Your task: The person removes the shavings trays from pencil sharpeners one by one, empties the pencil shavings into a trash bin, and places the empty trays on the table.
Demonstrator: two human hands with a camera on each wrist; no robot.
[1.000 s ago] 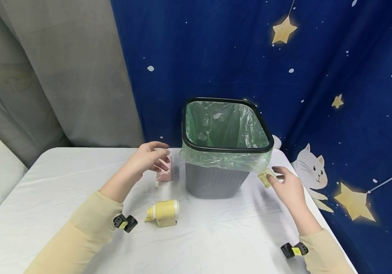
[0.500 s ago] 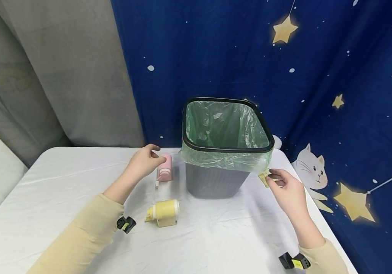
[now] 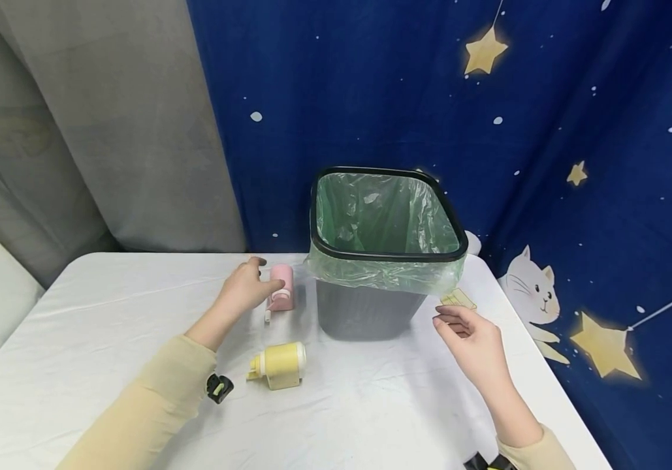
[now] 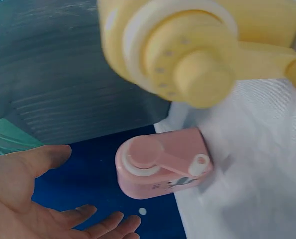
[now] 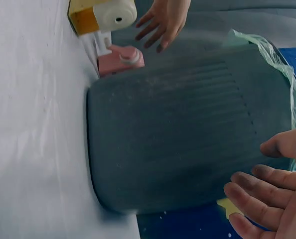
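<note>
Head view is showing nothing binned yet: the green-lined grey plastic wastebasket [image 3: 385, 254], standing toward the table's far edge, is looking empty. The left hand [image 3: 245, 289] is reaching with fingers spread, holding nothing, just beside the small pink plastic pump bottle [image 3: 281, 291] lying left of the bin; the yellow plastic pump bottle [image 3: 279, 365] is lying nearer. The right hand [image 3: 472, 338] is hovering loosely curled, empty, near a small yellow piece [image 3: 459, 299] by the far right corner.

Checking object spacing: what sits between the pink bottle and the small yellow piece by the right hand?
The bin stands between the pink bottle and yellow piece, per the head view.
</note>
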